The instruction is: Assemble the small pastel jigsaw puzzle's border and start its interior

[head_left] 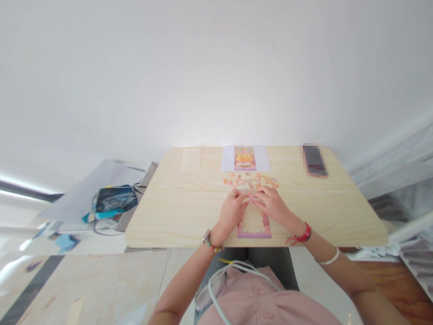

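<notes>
A partly assembled jigsaw frame, pink-edged, lies at the near edge of the light wooden table. My left hand and my right hand meet over its top edge, fingers pinched together on small puzzle pieces that I cannot make out clearly. Several loose orange and pink puzzle pieces are scattered just beyond my fingertips. A reference picture of a yellow cartoon figure on white paper lies at the far edge.
A phone lies at the far right of the table. A pale slip of paper sits far left. Left of the table, a grey sheet, a blue bag and cables lie on a lower surface.
</notes>
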A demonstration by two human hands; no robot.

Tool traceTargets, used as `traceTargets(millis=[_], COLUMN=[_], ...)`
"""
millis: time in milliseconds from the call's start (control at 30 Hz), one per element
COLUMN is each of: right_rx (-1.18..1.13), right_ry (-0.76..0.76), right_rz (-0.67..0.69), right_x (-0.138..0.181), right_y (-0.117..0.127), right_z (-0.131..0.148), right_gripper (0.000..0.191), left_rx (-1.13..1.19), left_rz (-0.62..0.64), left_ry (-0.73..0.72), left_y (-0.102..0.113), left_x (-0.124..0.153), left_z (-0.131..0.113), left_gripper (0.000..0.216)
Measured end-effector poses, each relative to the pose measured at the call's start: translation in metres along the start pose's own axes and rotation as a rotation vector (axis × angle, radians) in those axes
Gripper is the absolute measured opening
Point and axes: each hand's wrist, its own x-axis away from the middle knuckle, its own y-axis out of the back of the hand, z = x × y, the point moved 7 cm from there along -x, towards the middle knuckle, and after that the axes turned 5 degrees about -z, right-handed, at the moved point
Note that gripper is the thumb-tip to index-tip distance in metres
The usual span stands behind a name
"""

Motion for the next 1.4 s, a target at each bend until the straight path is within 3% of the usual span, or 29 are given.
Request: traceTargets(millis=[167,800,1400], right_rx=[0.001,0.157,0.258], right_ry=[0.015,0.087,0.147], right_rz=[0.048,0.042,0.090], right_x=[-0.001,0.004,0.006], right_y=[-0.012,-0.023,-0.025], right_z=[-0.006,-0.005,0.005], right_gripper=[0.014,0.014,0.020], left_rx=[-0.135,-0.193,-0.338], left_rz=[0.044,0.126,0.102], left_ry=[0.004,0.038,-0.125], left_y=[-0.010,-0.020,-0.026], left_x=[-0.003,-0.008,-0.006], left_z=[0.001,0.003,-0.005], left_gripper=[0.019,0.021,0.019])
